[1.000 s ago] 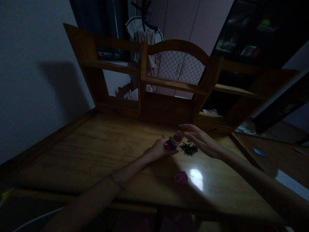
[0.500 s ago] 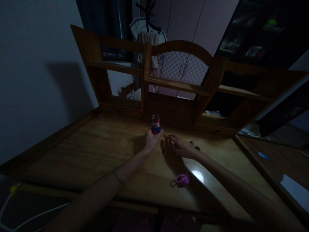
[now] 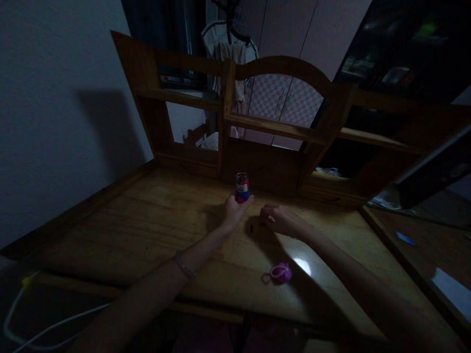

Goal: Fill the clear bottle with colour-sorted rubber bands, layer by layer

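A small glass jar [image 3: 242, 188], with red and blue colours and a white label patch, is in my left hand [image 3: 235, 212]. The fingers wrap round its lower part, and it stands roughly upright with its open rim on top. My right hand [image 3: 278, 219] is low over the table, fingers curled down and pressed together. What they hold, if anything, is hidden. Just left of those fingertips lies a small dark piece [image 3: 251, 228]. Closer to me is a purple scrunched item with a loop [image 3: 282, 272], and beside it a thin brownish ring [image 3: 265, 278].
Both arms reach over a wooden table [image 3: 147, 235]. A wooden shelf unit [image 3: 272, 128] with open compartments rises along its back edge. At the left is a wall [image 3: 62, 122]; a white cable [image 3: 55, 326] hangs at lower left. Papers [image 3: 451, 291] lie on the right-hand surface.
My right hand has drawn back from the jar, its fingers now bent downward. The dark coils to its right are now hidden behind it. My left hand still holds the jar.
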Demonstrator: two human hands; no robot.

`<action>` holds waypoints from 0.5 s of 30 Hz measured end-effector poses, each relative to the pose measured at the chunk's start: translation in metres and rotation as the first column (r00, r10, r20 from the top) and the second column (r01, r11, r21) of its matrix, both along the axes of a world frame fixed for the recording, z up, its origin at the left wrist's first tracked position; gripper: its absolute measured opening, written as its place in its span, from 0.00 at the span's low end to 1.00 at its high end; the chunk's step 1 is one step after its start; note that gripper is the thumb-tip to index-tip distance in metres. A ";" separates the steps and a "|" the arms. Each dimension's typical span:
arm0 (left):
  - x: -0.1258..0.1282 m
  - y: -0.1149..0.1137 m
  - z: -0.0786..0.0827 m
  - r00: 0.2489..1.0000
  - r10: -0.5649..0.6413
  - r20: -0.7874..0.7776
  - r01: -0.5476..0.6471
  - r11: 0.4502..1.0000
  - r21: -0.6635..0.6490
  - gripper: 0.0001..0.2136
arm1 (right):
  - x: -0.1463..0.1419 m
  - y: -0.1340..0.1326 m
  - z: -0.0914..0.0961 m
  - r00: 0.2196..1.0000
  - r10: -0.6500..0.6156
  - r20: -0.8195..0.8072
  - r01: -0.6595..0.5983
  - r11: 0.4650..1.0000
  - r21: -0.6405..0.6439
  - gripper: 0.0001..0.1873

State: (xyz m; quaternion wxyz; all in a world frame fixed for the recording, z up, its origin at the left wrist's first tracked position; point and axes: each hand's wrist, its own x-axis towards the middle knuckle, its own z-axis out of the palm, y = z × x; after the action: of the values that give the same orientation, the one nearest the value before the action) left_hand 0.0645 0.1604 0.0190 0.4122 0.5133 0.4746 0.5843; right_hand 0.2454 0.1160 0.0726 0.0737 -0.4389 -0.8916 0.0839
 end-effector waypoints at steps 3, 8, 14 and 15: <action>0.001 -0.002 -0.001 1.000 -0.005 -0.026 0.005 1.000 0.004 0.20 | -0.009 -0.014 0.006 0.988 0.137 -0.075 -0.136 0.991 0.005 0.15; -0.001 0.000 -0.003 0.999 -0.014 -0.048 0.014 1.000 -0.002 0.21 | -0.024 -0.017 0.009 0.966 0.250 0.062 -0.251 0.968 0.000 0.14; -0.002 -0.001 -0.002 0.998 -0.039 -0.055 0.038 0.999 -0.013 0.22 | 0.014 -0.013 0.017 0.954 0.076 0.289 -0.106 0.990 0.090 0.10; -0.002 -0.001 -0.002 0.998 -0.045 -0.049 0.044 0.999 -0.019 0.23 | 0.021 -0.015 0.021 0.967 0.029 0.254 -0.058 0.993 0.106 0.11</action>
State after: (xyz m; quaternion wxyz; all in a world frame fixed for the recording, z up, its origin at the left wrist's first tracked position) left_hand 0.0624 0.1591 0.0167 0.4180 0.5344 0.4784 0.5576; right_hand 0.2666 0.1010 0.0936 -0.0176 -0.4215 -0.9064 -0.0212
